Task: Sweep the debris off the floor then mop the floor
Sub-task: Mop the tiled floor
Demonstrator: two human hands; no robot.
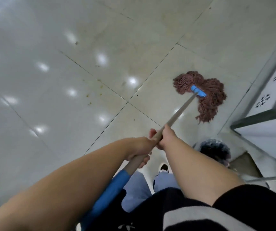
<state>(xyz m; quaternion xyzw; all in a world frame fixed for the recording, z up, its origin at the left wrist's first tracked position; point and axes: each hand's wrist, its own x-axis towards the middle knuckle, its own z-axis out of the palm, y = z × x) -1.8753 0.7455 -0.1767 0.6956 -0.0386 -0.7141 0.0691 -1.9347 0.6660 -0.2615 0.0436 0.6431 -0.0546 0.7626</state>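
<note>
Floor (54, 90) of large pale glossy tiles fills nearly the whole view, crossed by thin dark grout lines and dotted with bright reflections of ceiling lights. Along its right edge runs a pale wall base (244, 104), with a white patterned panel (270, 90) and a dark frame edge (257, 119) above it. A dark fuzzy object (214, 150) lies on the floor near that right edge, just beside the person's right forearm; what it is cannot be told.

The mop (175, 115) stretches from the lower middle of the view up toward the right edge of the floor. Its reddish-brown string head (212, 97) lies spread flat on a tile close to the wall base, clamped by a blue plastic holder (199, 91). The grey handle carries a blue sleeve (110, 189) at its near end.

Both hands are wrapped around the handle, one just beyond the other. The right hand (166, 136) is the farther one, fingers curled round the shaft, thumb along the top. The left hand (140, 149) grips just behind it, above the blue sleeve.

Below the arms show light blue trouser legs (134, 189) and a white shoe (164, 167).

Small brownish debris specks (94, 92) are scattered on the tile left of the mop head, well apart from it, near where the grout lines cross.
</note>
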